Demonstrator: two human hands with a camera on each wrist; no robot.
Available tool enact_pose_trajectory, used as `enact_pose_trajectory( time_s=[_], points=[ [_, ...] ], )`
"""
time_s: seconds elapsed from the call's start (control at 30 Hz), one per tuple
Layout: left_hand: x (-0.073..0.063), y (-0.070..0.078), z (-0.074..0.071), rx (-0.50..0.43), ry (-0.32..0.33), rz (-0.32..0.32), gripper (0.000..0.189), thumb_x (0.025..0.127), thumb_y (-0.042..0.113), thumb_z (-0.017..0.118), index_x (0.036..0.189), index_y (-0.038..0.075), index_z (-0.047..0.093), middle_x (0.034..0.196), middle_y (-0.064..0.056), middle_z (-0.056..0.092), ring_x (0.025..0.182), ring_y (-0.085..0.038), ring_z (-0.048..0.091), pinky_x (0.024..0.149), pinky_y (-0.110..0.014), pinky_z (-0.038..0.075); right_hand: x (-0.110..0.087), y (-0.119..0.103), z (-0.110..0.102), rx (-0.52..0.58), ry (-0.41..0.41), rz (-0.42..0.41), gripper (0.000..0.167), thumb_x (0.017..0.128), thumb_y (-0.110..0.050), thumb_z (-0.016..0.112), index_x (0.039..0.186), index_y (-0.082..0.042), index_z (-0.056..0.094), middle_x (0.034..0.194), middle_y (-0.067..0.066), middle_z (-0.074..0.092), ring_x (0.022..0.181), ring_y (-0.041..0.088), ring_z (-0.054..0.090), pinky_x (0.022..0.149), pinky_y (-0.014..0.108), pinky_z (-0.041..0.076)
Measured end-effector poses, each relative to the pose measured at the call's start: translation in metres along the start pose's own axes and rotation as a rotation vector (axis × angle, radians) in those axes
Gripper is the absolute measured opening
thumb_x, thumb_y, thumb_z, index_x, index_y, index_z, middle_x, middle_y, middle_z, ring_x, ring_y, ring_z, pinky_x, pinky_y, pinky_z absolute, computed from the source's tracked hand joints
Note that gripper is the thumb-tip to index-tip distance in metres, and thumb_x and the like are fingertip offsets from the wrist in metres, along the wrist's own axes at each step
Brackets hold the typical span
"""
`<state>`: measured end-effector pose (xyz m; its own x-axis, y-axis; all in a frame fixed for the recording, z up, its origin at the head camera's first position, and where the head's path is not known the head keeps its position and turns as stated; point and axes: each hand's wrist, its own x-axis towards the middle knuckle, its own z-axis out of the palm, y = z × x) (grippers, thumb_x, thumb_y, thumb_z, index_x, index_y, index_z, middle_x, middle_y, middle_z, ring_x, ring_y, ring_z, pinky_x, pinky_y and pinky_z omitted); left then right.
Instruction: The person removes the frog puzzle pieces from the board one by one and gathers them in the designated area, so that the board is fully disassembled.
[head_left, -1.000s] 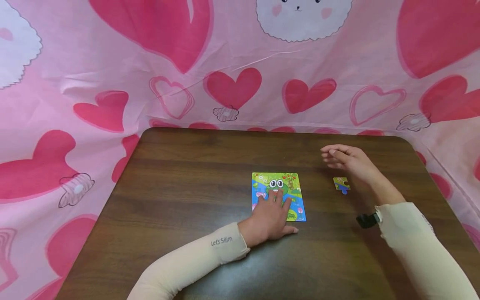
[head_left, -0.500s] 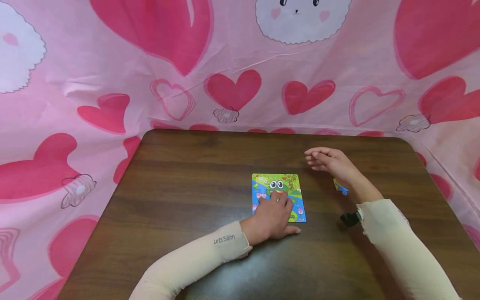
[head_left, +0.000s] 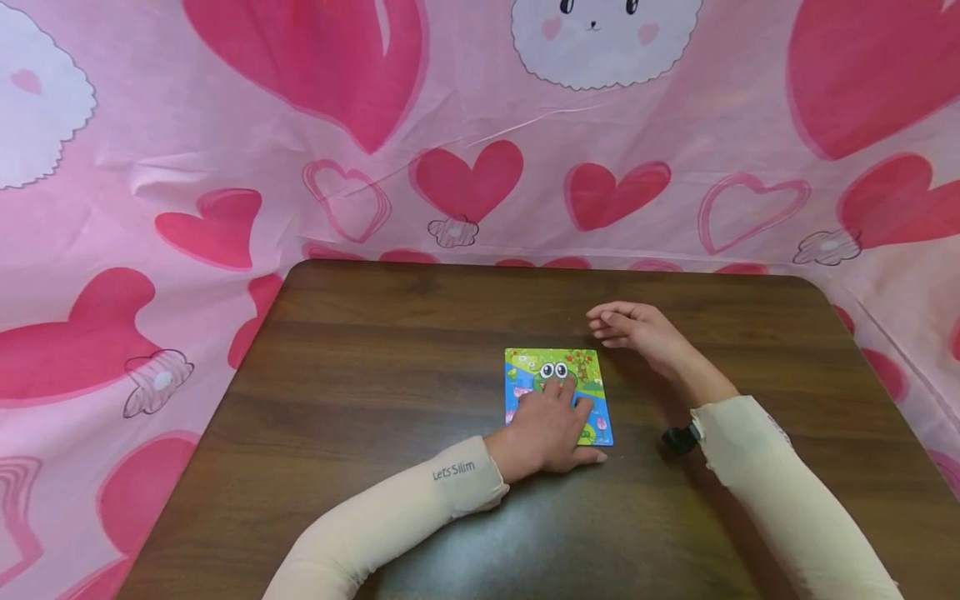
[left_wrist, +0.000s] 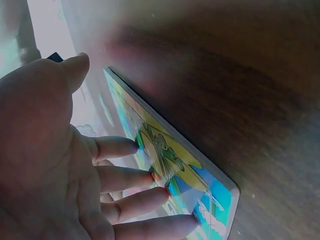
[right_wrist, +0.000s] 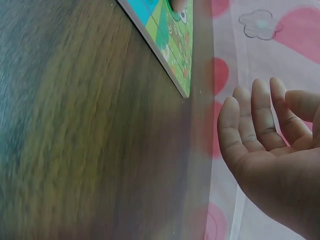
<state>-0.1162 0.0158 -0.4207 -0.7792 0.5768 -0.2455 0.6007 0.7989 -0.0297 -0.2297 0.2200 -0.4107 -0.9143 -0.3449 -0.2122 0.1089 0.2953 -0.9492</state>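
A square jigsaw puzzle (head_left: 592, 387) with a big-eyed green frog on a blue and green ground lies mid-table. On its lower half rests my left hand (head_left: 551, 427), fingers spread and fingertips touching the picture, thumb out over the wood; the left wrist view shows these fingertips on the puzzle board (left_wrist: 220, 200). My right hand (head_left: 637, 332) is above the table just beyond the puzzle's far right corner. Its fingers (right_wrist: 260, 107) are loosely bent in the right wrist view and hold nothing. Part of the frog picture is covered by the left hand.
The brown wooden table (head_left: 375, 358) has rounded far corners. Behind it and at the sides hangs a pink cloth (head_left: 480, 100) with hearts. A black strap mount (head_left: 680, 438) sits on the right wrist.
My right hand has moved left and slightly nearer, toward the puzzle. Its forearm now covers the spot where a loose puzzle piece showed earlier. The left hand has shifted slightly right on the puzzle.
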Motion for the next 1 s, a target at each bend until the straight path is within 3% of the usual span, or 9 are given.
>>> enact_pose_trajectory(
  time_s=[0.37,0.53,0.77,1.0],
  points=[
    [0.003,0.001,0.001,-0.027,-0.03,0.0,0.08,0.09,0.08,0.044,0.149,0.025,0.044,0.158,-0.011,0.04,0.137,-0.027,0.044,0.086,-0.045,0.058,0.012,-0.003,0.017,-0.039,-0.044,0.01,0.041,0.108,-0.025,0.05,0.136,0.003,0.056,0.125,0.021,0.065,0.11,0.027,0.066,0.091,0.028,0.057],
    [0.003,0.004,0.001,0.005,-0.02,-0.007,0.081,0.089,0.081,0.043,0.148,0.025,0.044,0.158,-0.012,0.039,0.136,-0.028,0.044,0.084,-0.049,0.058,0.018,-0.005,0.025,-0.05,-0.064,-0.002,0.041,0.108,-0.025,0.05,0.136,0.003,0.057,0.122,0.019,0.066,0.107,0.025,0.067,0.092,0.03,0.057],
    [0.003,0.004,0.001,-0.027,-0.014,-0.005,0.08,0.089,0.081,0.043,0.146,0.025,0.045,0.157,-0.013,0.04,0.134,-0.028,0.044,0.084,-0.05,0.058,0.024,-0.008,0.035,-0.047,-0.089,-0.011,0.04,0.108,-0.022,0.049,0.135,0.006,0.056,0.12,0.018,0.068,0.106,0.026,0.067,0.092,0.035,0.057],
    [0.003,0.005,0.002,-0.039,0.004,-0.015,0.082,0.087,0.084,0.045,0.144,0.025,0.045,0.154,-0.014,0.043,0.131,-0.031,0.047,0.083,-0.055,0.058,0.026,-0.01,0.043,-0.047,-0.093,0.031,0.038,0.109,-0.021,0.045,0.135,0.004,0.057,0.124,0.023,0.064,0.11,0.03,0.065,0.093,0.036,0.057]
  ],
)
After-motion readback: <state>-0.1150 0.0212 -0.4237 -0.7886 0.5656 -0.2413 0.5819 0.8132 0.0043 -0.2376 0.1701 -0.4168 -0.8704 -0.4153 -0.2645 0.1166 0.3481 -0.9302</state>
